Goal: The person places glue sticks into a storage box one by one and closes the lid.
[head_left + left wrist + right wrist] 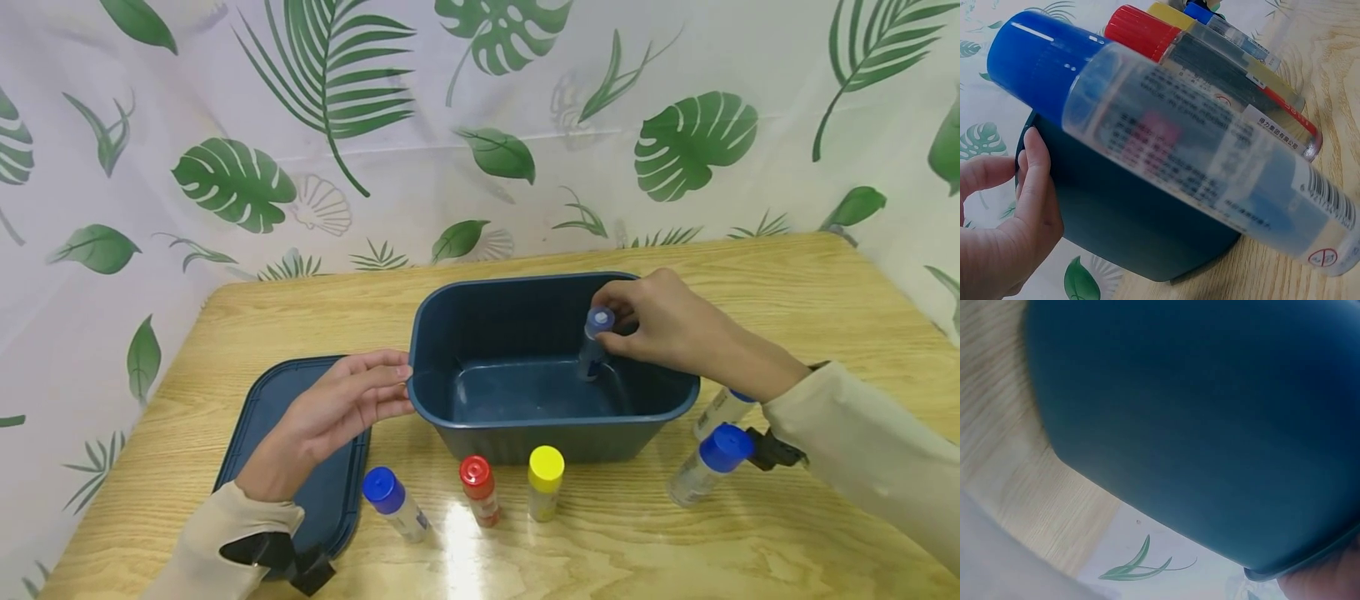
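Observation:
A dark blue plastic bin [525,442] stands on the table. My left hand [341,408] pinches its left rim between thumb and fingers; the left wrist view shows the fingertips at the edge. Inside the bin, at its right end, my right hand [667,325] holds a clear, bluish glue bottle [592,354] upright by its top. In the right wrist view, the bin's outer wall [1197,437] hides that bottle, and only part of the hand [1325,575] shows at the rim.
In front of the bin stand a blue-capped bottle [397,505], a red-capped bottle [480,492] and a yellow-capped bottle [544,483]. Two more blue-capped bottles [708,467] [722,414] are beneath the right forearm. A dark blue lid [281,396] lies at left, partly under my left arm.

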Demonstrator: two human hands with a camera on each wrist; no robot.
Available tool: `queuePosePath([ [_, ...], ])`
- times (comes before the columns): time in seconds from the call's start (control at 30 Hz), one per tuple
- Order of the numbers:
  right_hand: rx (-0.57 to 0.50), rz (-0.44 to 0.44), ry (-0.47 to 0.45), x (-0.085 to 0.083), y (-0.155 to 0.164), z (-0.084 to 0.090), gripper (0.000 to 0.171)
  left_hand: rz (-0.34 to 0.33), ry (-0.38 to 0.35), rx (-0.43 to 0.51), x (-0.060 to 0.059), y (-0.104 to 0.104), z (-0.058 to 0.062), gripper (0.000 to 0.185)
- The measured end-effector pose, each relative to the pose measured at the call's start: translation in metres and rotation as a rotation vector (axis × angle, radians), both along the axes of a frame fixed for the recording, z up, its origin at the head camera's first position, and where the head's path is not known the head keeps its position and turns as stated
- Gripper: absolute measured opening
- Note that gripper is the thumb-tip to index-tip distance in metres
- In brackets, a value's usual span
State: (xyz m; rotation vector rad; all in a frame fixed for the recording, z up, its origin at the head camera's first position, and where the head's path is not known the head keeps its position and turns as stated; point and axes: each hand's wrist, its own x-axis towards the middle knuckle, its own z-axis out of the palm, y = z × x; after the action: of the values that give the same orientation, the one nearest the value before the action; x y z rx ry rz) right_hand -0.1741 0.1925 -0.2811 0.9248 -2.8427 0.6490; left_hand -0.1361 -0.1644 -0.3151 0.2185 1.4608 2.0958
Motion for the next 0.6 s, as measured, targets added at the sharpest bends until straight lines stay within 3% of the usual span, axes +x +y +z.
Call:
queuePosePath([
  [0.37,0.011,-0.005,-0.001,0.0003,-0.0013,0.0019,0.026,-0.002,0.017,-0.016,0.0004,-0.0009,0.0,0.014],
  [0.6,0.086,0.003,0.021,-0.0012,-0.0018,0.004,0.031,-0.004,0.018,-0.019,0.0009,-0.0007,0.001,0.014],
])
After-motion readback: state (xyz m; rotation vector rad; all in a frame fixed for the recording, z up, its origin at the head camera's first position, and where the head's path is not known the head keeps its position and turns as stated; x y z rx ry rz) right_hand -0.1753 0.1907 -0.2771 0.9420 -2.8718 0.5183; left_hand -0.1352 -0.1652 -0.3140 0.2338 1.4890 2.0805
